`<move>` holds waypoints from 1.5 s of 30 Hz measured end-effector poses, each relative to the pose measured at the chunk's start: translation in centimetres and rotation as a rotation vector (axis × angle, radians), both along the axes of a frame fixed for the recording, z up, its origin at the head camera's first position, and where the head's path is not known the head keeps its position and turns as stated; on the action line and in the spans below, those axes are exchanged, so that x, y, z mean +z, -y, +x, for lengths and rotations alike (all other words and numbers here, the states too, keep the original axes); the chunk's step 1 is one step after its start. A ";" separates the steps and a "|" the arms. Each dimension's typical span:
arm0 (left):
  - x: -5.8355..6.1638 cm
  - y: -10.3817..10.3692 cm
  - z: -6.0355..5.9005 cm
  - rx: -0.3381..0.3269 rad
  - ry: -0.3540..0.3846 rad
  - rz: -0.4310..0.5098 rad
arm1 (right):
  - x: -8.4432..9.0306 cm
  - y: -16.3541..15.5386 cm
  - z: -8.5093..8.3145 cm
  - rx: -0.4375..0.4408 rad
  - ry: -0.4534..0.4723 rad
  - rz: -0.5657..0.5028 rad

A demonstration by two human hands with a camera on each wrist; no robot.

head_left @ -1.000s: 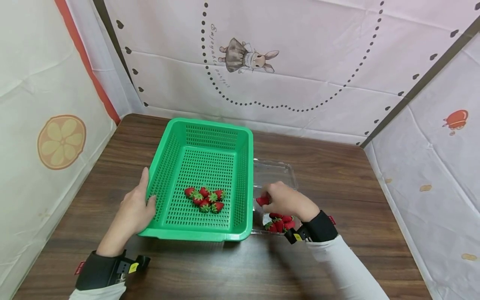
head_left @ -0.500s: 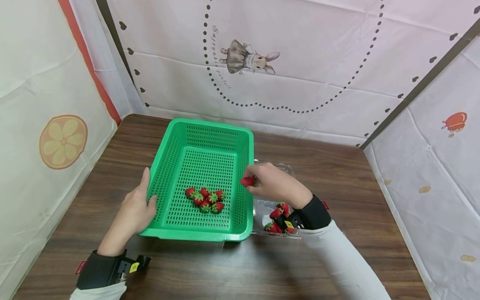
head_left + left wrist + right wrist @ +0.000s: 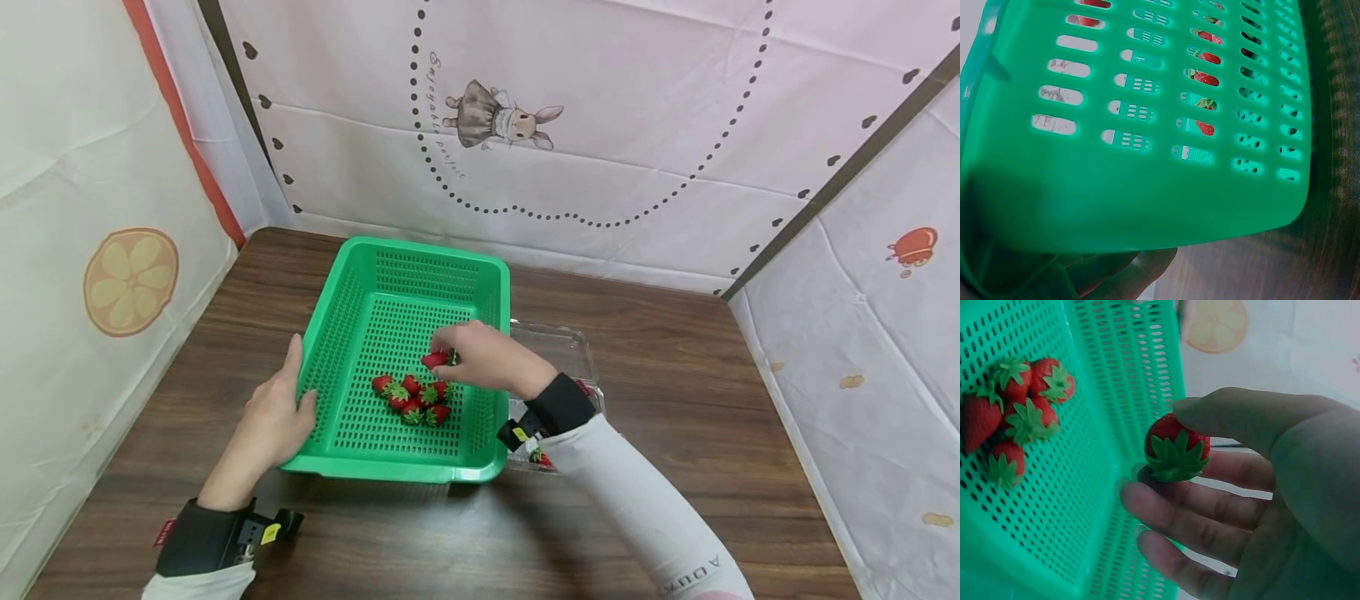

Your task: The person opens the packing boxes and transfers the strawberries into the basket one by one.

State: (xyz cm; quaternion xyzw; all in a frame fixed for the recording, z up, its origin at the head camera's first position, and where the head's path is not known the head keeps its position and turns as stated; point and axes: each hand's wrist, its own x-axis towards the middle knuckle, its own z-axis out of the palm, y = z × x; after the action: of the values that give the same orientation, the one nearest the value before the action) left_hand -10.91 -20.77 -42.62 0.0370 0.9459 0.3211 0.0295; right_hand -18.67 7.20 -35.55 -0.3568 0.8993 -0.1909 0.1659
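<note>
A strawberry with a green leafy cap is pinched between the thumb and fingers of my right hand, above the inside of the green basket. Below and left of it, several strawberries lie clustered on the perforated basket floor. My left hand grips the basket's left rim, its thumb over the inner side. The left wrist view shows its fingers beyond the basket edge, partly hidden, and bits of red fruit through the slots.
Right of the basket, an opened clear plastic box lies on the wooden table. My right forearm covers much of it; a strawberry shows at its near end. Printed cloth hangs behind and at both sides.
My right hand has carried the strawberry leftward from the clear box, over the basket's right rim and inside above its floor. My left hand has stayed on the left rim.
</note>
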 end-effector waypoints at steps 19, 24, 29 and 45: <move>0.2 0.1 -0.1 0.005 0.026 -0.005 | -4.6 4.7 -3.1 -0.018 0.006 0.336; 0.2 0.1 -0.1 0.004 0.032 0.001 | -5.3 5.2 -3.4 -0.030 -0.008 0.402; 0.2 0.1 0.0 0.003 0.032 0.003 | -5.7 5.5 -3.4 -0.013 -0.019 0.414; 0.4 -0.2 0.0 0.005 0.027 -0.007 | -2.9 3.4 -2.3 -0.031 -0.016 0.251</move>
State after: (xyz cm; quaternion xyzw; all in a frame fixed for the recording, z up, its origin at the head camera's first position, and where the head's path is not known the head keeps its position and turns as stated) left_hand -10.90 -20.61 -42.26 0.0302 0.9466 0.3183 0.0415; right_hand -20.97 3.83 -38.44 -0.3207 0.9228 -0.0766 0.1991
